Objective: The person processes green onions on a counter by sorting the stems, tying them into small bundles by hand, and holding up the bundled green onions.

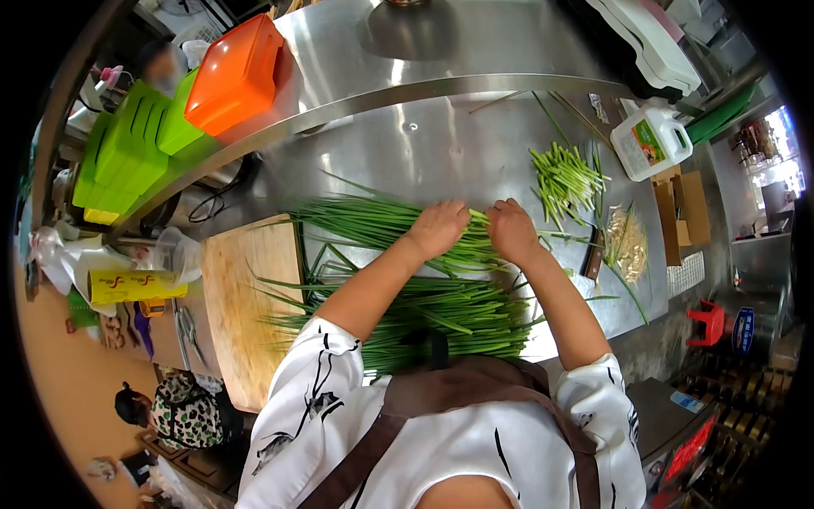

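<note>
Long green chives (365,222) lie in a loose bunch across the steel table. My left hand (439,229) is closed over this bunch near its right end. Close beside it, my right hand (511,232) has its fingers pinched at the ends of the same chives; the fingertips are partly hidden. Nearer my body spreads a second, larger pile of chives (424,310). To the right of my right hand sits a heap of short cut stalks (566,180). A knife with a brown handle (594,254) lies between that heap and some pale trimmings (626,244).
A wooden cutting board (250,310) is at the left. A raised steel shelf (373,97) carries orange (235,76) and green bins (127,148). A white jug (649,142) stands at the right edge. Scissors (188,335) and a yellow box (131,287) lie far left, near another person (182,407).
</note>
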Motion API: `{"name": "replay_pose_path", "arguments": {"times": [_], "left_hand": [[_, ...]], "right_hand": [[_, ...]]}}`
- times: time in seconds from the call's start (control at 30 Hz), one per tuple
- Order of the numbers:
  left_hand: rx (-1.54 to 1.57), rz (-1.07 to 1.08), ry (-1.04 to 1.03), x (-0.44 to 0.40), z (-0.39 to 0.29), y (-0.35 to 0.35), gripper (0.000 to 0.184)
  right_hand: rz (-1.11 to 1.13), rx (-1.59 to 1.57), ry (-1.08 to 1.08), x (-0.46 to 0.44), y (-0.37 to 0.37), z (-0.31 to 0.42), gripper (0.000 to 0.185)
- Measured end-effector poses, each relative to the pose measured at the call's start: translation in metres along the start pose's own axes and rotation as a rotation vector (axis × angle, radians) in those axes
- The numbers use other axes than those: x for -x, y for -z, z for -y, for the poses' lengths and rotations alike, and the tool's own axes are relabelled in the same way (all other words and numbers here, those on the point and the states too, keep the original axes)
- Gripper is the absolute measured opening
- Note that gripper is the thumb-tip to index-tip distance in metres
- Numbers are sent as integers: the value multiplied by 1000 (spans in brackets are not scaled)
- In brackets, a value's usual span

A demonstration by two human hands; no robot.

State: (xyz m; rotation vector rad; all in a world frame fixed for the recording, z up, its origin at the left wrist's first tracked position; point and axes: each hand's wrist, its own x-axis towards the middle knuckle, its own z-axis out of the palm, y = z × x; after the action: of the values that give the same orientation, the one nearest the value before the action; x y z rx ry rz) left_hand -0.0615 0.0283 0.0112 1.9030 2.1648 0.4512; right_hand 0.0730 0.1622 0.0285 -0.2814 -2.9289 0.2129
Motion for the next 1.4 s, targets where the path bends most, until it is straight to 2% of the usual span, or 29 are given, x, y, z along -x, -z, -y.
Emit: {"name": "replay_pose_path", "arguments": {"times": [0.07, 0.13, 0.17, 0.2, 0.23, 0.27, 0.3, 0.37, 0.4, 0.43, 0.5, 0.53, 0.57, 0.63, 0.67, 0.77, 0.9, 1.0, 1.1, 1.2, 1.3, 1.4], "left_hand": [[9, -17, 41, -2, 0, 3, 20], [19, -38, 80, -7, 3, -1, 19], [68, -137, 127, -9, 7, -7, 18], [116, -234, 177, -11, 10, -12, 18], [120, -232, 180, -12, 19, -10, 18], [132, -308, 308, -12, 35, -4, 15], [146, -382, 436, -10, 45, -1, 13], [183, -309, 429, -4, 41, 21, 14], [212, -244, 421, -3, 38, 30, 15], [214, -246, 420, -3, 36, 30, 15], [277, -179, 335, 2, 29, 27, 18], [277, -173, 333, 5, 27, 24, 18], [265, -169, 342, 7, 26, 19, 19], [254, -168, 347, 8, 23, 13, 19], [211, -112, 305, 8, 22, 10, 19], [189, -44, 218, 5, 19, 0, 18], [177, -52, 160, 2, 15, -6, 21], [156, -126, 83, 4, 14, -5, 23], [179, -171, 61, 3, 10, -1, 24], [185, -112, -8, -4, 5, 5, 23], [180, -103, 4, -7, 4, 5, 19], [173, -112, 26, -8, 5, 4, 14]], "right_hand": [[292, -236, -234, -3, 2, 3, 11], [234, -306, -248, -3, 3, 9, 14], [174, -376, -261, -2, 3, 12, 18], [180, -376, -264, 0, 11, 16, 18], [225, -541, -318, 2, 24, 21, 19], [265, -705, -371, 3, 31, 23, 21], [268, -703, -374, 4, 30, 18, 21], [144, -1166, -788, 13, 21, -6, 23], [9, -990, -687, 17, 8, -20, 20], [8, -988, -686, 21, 4, -26, 20], [-67, -691, -601, 27, 0, -30, 19], [61, -654, -680, 28, 9, -26, 17], [61, -656, -684, 32, 2, -26, 17], [-83, -420, -379, 36, -13, -28, 16], [-121, -446, -340, 37, -21, -28, 15], [-88, -319, -246, 26, -29, -20, 13], [80, -111, -221, 17, -36, -21, 13], [33, -290, -214, 13, -17, -21, 13], [34, -315, -190, 8, -2, -21, 14], [58, -397, -235, 4, 6, -13, 15], [123, -399, -323, 0, 10, -8, 15], [132, -422, -324, 0, 16, -4, 16]]}}
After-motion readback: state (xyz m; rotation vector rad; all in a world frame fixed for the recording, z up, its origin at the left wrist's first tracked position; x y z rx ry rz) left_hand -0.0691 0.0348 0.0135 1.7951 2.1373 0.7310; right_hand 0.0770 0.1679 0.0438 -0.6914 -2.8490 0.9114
